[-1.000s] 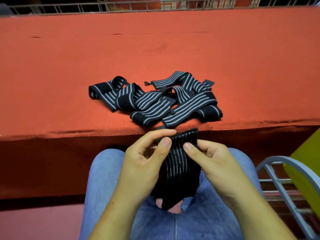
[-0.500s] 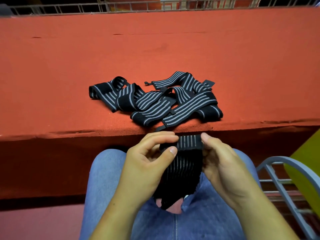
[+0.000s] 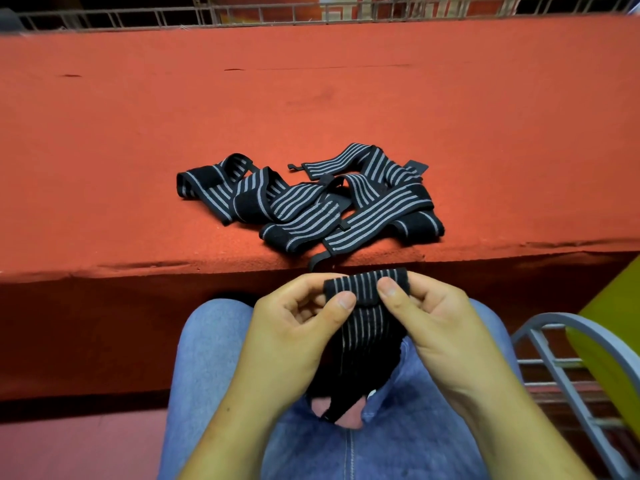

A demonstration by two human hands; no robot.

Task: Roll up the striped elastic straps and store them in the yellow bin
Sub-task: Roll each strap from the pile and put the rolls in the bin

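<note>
Strap (image 3: 367, 289) roll pinched between both hands' fingers (image 3: 341, 301).

Cut by rt edge: yellow bin (image 3: 613, 341), one corner only; grey metal frame (image 3: 554, 316), also cut at bottom. Behind held strap (image 3: 367, 282): fingers of left hand (image 3: 291, 327) & right hand (image 3: 436, 317), partly hidden. Lower end of strap lost in shadow btwn thighs. Pile of straps (image 3: 311, 202): overlapped, count unclear. Wire rack (image 3: 242, 12) at top: cropped, blurred.
</note>
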